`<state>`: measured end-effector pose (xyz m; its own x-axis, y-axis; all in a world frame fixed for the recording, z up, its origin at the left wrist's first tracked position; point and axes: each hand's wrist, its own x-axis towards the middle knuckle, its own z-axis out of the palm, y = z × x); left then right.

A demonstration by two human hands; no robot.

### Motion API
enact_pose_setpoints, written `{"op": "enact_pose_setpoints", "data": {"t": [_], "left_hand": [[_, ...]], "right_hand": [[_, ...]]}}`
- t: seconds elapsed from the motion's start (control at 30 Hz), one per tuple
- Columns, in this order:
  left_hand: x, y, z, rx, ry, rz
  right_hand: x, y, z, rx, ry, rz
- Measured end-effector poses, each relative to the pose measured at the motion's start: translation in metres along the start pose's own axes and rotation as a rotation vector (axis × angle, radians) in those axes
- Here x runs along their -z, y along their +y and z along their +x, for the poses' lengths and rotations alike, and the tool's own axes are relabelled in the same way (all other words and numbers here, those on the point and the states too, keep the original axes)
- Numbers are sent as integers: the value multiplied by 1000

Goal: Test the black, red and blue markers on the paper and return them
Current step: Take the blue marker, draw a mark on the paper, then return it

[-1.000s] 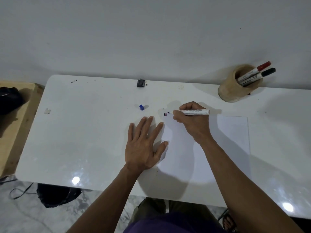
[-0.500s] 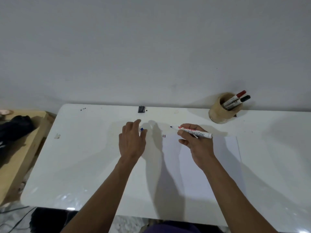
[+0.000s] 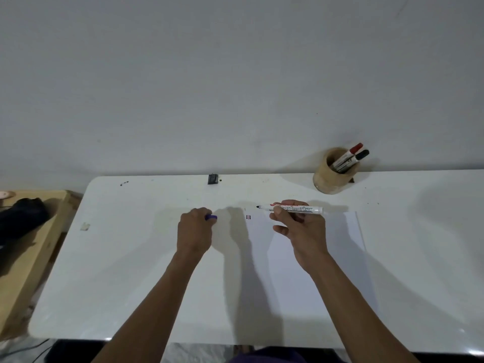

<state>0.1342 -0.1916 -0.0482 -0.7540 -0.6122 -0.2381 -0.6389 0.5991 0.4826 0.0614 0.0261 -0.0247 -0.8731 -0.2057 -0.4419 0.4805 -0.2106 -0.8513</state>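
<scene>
My right hand [image 3: 298,226] holds the uncapped blue marker [image 3: 293,208] level above the top edge of the white paper [image 3: 309,258], its tip pointing left. My left hand [image 3: 194,230] is closed around the blue cap [image 3: 211,217] on the white table [image 3: 131,258], left of the paper. Short black, red and blue test strokes [image 3: 248,217] mark the paper's top left corner. The red marker [image 3: 349,153] and the black marker [image 3: 353,159] stand capped in the wooden cup [image 3: 327,179] at the back right.
A small black block [image 3: 212,178] sits at the table's back edge near the wall. A wooden bench [image 3: 28,258] with a dark bag [image 3: 21,216] stands to the left. A scrap of tape [image 3: 85,226] lies near the table's left side.
My left hand left the paper, reached forward and closed on the blue cap. My right hand lifted the marker off the paper and holds it level. The view tilted upward.
</scene>
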Motion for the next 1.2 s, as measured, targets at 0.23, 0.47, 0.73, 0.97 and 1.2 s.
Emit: {"op": "enact_pose_setpoints", "data": {"t": [0.23, 0.47, 0.73, 0.97, 1.2], "left_hand": [[31, 7, -74, 3, 12, -767], [46, -2, -130, -7, -5, -1041], [51, -13, -168, -74, -50, -996], [54, -13, -180, -129, -53, -966], [52, -8, -183, -204, -102, -932]], "right_hand": [[-32, -19, -48, 152, -87, -81], [-47, -14, -110, 289, -107, -216], [-44, 4, -153, 295, -95, -290], [-42, 8, -170, 304, -81, -292], [-30, 10, -179, 276, -41, -245]]}}
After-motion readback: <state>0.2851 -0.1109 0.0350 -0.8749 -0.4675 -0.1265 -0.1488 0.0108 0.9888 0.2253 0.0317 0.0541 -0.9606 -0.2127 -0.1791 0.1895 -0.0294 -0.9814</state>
